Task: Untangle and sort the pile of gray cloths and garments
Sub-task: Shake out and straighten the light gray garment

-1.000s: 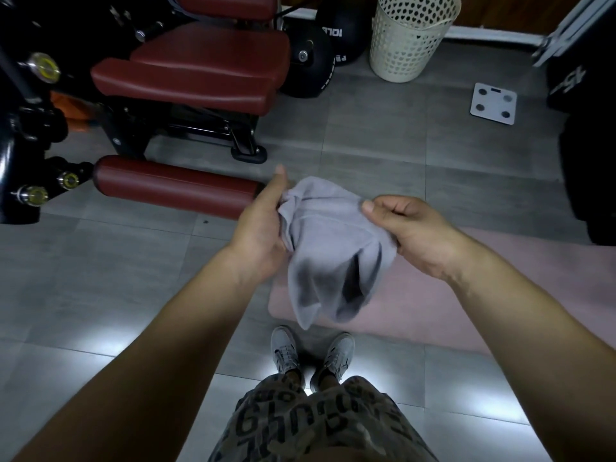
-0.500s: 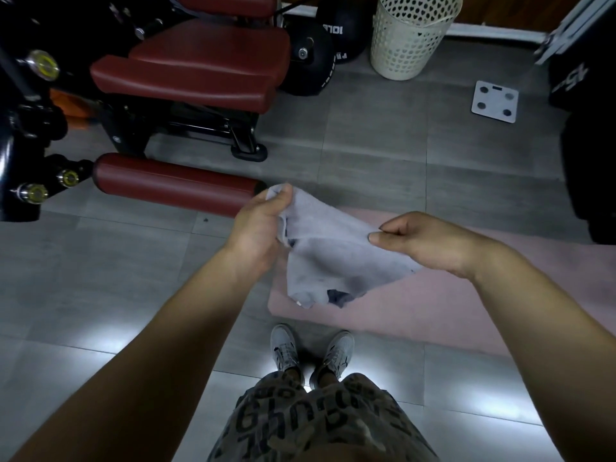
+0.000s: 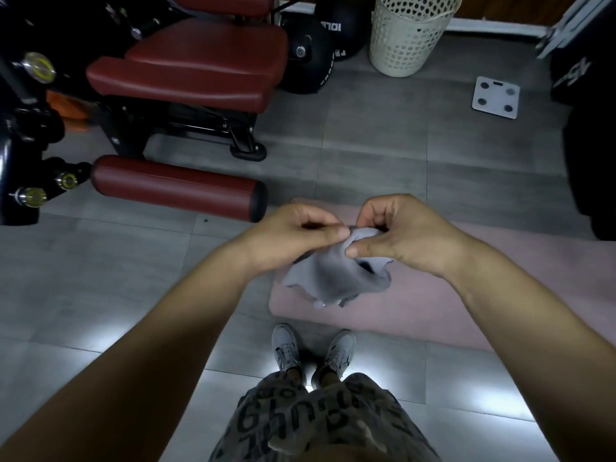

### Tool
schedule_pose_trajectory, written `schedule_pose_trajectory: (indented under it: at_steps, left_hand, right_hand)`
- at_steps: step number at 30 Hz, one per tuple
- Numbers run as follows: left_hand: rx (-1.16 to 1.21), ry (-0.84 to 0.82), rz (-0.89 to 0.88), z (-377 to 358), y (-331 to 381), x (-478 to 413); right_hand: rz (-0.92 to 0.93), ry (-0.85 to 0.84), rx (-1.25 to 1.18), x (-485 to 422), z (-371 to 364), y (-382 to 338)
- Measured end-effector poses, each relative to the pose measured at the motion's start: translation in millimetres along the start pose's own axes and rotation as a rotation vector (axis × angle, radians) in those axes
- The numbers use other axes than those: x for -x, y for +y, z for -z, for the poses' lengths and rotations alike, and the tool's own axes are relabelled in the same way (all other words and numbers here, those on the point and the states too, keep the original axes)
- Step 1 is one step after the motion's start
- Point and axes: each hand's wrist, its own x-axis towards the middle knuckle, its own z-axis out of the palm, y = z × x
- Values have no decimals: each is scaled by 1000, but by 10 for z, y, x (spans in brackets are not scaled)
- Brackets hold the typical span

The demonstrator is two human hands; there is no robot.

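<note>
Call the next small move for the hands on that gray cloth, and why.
Probably draw the hands apart along the top edge. The left hand and right hand pinch the small gray fabric cloth almost thumb to thumb, so it hangs bunched and folded above the pink floor mat; spreading should open it flat.

A gray tiled floor (image 3: 100, 295) carries a pink mat (image 3: 433, 301) at right, its near-left corner just beyond a standing person's gray shoes (image 3: 286, 348). Farther right a white scale (image 3: 496, 97) lies flat. A cream basket (image 3: 410, 35) stands by the far wall, black balls (image 3: 310, 61) to its left. A red-padded exercise machine (image 3: 200, 61) fills the far left.
</note>
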Motion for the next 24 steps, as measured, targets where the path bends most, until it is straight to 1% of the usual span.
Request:
schedule_pose_trajectory:
  at_steps: [3,7,11,13,14,16,17,18,20,22,24]
  left_hand:
    - [36,-64,12,-65,20,12]
    - [48,-28,12,-98,-26,-75]
    - [129,-39,20,-63,-59,-129]
    - [242,-35,16,-74,-74,-144]
    - [331,-33,16,-72,-79,-155]
    - [541,-33,3,-41,-86,-163]
    - [627,-15,0,-4,-99,-168]
    - [686,12,-1,34,-111,-171]
    - [717,78,12,92,-158,-181]
    - [747,127,20,85,-202,-158]
    - [854,175,11,65,-241,-130]
  right_hand:
    - [-17,20,-39,26,36,9]
    - [-45,50,-135,28,63,74]
    - [-57,-23,-340,65,133,141]
    - [-74,-43,-374,69,168,146]
    - [-86,-47,-304,66,192,146]
    - [-135,-80,-29,61,252,175]
    - [-174,-111,65,67,287,197]
    - [-208,-144,109,89,307,176]
    - [-240,-180,102,106,349,160]
    - [-253,-207,141,81,373,157]
    - [-246,-238,223,39,389,168]
